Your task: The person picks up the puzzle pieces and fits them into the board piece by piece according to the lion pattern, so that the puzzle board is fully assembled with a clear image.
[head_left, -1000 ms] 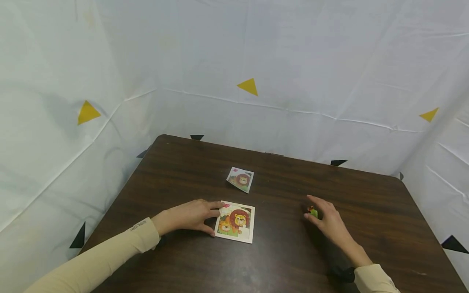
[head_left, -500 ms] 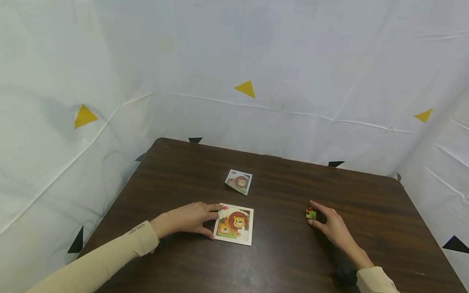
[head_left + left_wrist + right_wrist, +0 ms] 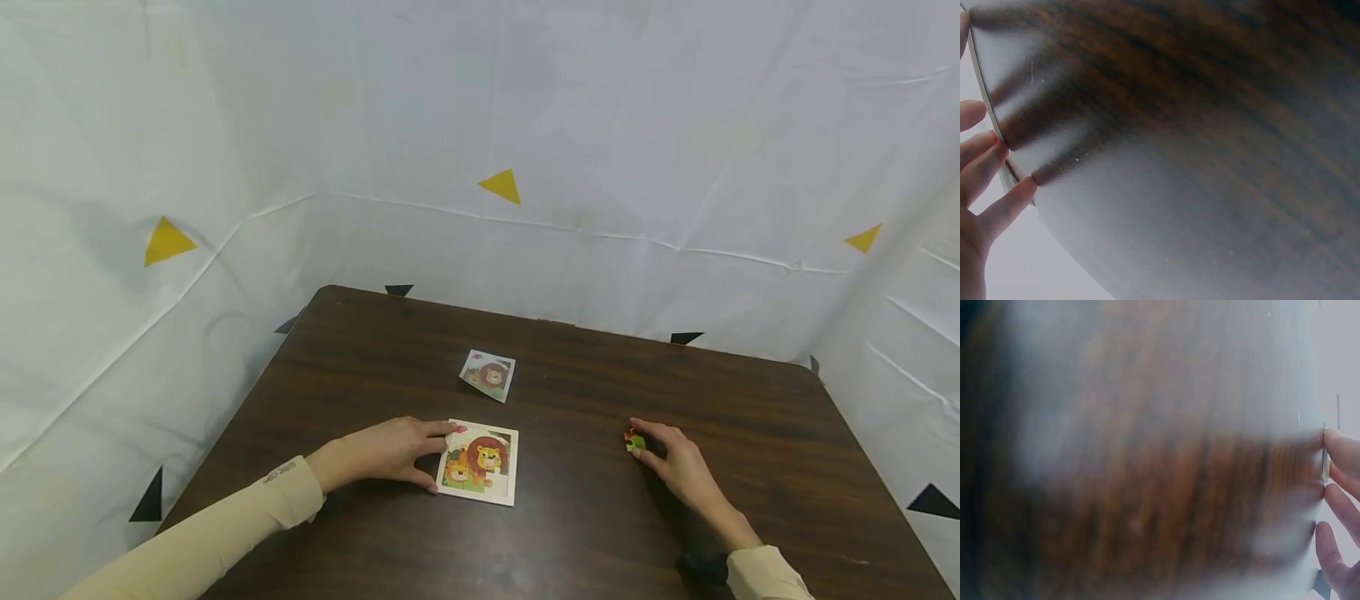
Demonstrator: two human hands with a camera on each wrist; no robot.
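Note:
In the head view a square, white-framed jigsaw puzzle (image 3: pixel 513 479) with a lion picture lies on the table. Its lower right part shows bare pale backing. My left hand (image 3: pixel 393 450) rests at its left side, index fingertip on the upper left corner and thumb by the lower left one. In the left wrist view the spread fingertips (image 3: pixel 1025 186) of that hand touch the tabletop. Off to the right, my right hand (image 3: pixel 684 467) pinches a small green and red puzzle piece (image 3: pixel 635 441) between thumb and index finger, low over the table. The right wrist view shows only the piece's thin edge (image 3: pixel 1327 470).
A small paper card (image 3: pixel 489 375) with the same lion picture lies behind the puzzle, one corner curled up. The dark wooden table (image 3: pixel 570 367) has rounded far corners. White sheeting (image 3: pixel 585 125) with yellow and black triangles stands around it.
My right thumb and index finger have closed in on the puzzle piece, which has turned slightly and come more into sight. The left hand and the puzzle have stayed put; the head view has shifted slightly.

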